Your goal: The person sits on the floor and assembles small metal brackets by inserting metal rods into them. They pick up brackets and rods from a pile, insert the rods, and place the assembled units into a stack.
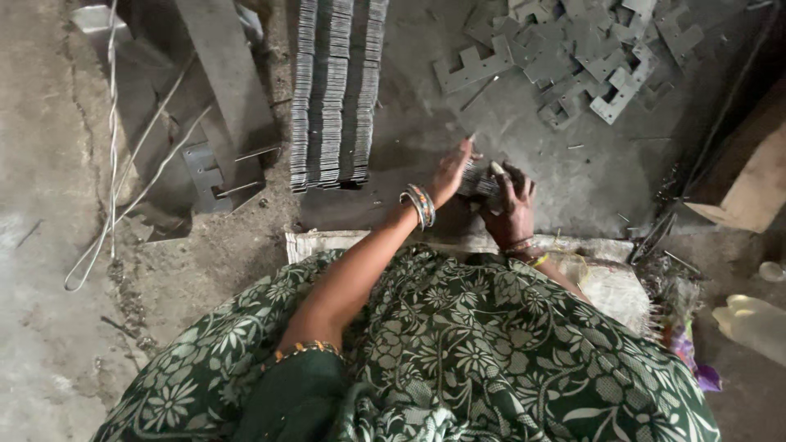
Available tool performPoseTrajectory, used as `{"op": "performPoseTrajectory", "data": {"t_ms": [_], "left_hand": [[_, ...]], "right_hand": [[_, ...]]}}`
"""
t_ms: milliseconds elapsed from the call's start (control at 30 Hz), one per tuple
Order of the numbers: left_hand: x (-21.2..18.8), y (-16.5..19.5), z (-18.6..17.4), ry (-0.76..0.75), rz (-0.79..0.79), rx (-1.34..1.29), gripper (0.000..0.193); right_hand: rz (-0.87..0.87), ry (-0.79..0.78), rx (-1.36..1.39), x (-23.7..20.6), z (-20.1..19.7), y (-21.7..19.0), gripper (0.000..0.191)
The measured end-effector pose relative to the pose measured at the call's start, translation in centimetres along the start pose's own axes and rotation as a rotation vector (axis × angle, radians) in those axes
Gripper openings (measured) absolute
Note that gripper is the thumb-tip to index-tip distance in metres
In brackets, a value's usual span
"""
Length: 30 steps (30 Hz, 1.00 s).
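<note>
My left hand [453, 170] and my right hand [509, 205] meet over the floor just in front of my lap, and between them they grip a small bundle of thin grey metal plates [479, 178]. The left palm presses the bundle's left side with its fingers straight. The right hand's fingers curl over the top and right side. Bangles ring both wrists. Directly left of the hands stands a long stack of the same plates [334, 86], packed on edge in three rows running away from me.
Several loose notched metal plates [573, 57] lie heaped at the far right. A metal bracket with rods [211, 176] and white wires [110, 164] lie at the left. A wooden block [749, 168] and a plastic bottle [753, 323] are at the right. I sit on a white sack [610, 278].
</note>
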<state>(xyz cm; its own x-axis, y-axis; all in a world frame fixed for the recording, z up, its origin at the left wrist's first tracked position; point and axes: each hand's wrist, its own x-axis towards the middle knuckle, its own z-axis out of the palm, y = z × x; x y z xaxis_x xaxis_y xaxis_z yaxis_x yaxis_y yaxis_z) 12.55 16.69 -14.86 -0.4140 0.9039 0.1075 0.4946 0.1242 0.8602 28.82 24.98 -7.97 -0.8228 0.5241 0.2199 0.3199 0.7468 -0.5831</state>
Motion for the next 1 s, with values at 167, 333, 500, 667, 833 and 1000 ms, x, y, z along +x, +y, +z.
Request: {"op": "performPoseTrajectory", "data": {"t_ms": [167, 333, 500, 667, 833, 1000], "left_hand": [[0.4, 2.6, -5.9, -0.320, -0.322, -0.031, 0.090], [0.3, 3.8, -22.6, -0.656, -0.344, 0.516, 0.089], [-7.3, 2.7, -36.7, -0.571, -0.530, 0.879, 0.057], [-14.1, -0.8, -37.0, -0.283, -0.426, 0.904, 0.060], [-15.5, -4.1, -33.4, -0.259, -0.344, 0.964, 0.040], [-13.7, -6.9, -30.8, -0.288, -0.348, 0.989, 0.022]], "right_hand": [[-0.007, -0.045, -0.092, -0.3, -0.4, 0.4, 0.080], [0.004, -0.072, -0.144, 0.1, -0.8, -0.3, 0.081], [0.029, -0.077, -0.162, 0.6, -1.6, -0.7, 0.087], [0.040, -0.112, -0.133, 0.7, -2.8, -0.7, 0.091], [0.028, -0.116, -0.141, 0.8, -3.8, -0.9, 0.090], [0.053, -0.101, -0.273, 1.3, -4.0, -0.9, 0.090]]}}
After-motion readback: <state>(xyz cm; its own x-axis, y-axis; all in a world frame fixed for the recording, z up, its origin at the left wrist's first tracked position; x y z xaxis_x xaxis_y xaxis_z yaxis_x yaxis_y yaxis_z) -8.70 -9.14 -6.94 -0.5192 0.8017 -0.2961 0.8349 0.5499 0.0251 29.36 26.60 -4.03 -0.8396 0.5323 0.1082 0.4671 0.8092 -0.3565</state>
